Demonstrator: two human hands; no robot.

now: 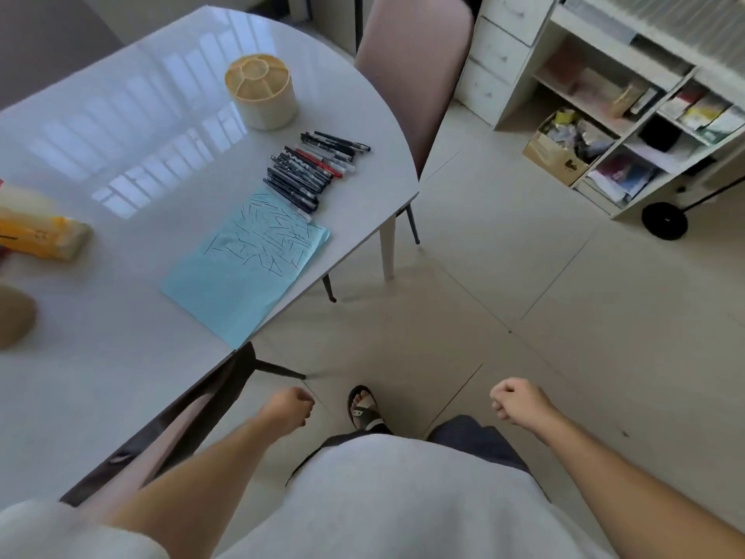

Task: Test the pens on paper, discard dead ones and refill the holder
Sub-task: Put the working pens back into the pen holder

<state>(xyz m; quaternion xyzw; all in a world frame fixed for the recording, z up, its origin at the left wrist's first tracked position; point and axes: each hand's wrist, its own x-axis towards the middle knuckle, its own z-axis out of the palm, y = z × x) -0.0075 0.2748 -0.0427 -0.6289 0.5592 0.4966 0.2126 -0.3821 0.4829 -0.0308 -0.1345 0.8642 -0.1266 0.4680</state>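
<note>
A cream round pen holder (261,95) with divided compartments stands empty on the white table (121,163). In front of it several black and red pens (312,169) lie side by side in a row. A light blue sheet of paper (246,260) covered with short ink strokes lies by the table's edge, below the pens. Both my hands hang over the floor, away from the table. My left hand (291,407) has its fingers curled and holds nothing. My right hand (518,402) is likewise curled into a fist with nothing in it.
A pink chair (415,74) stands at the table's far side, and a dark chair (193,417) is tucked in near me. An orange packet (44,236) lies at the table's left. White shelves (629,115) and a cardboard box (564,151) stand to the right on the tiled floor.
</note>
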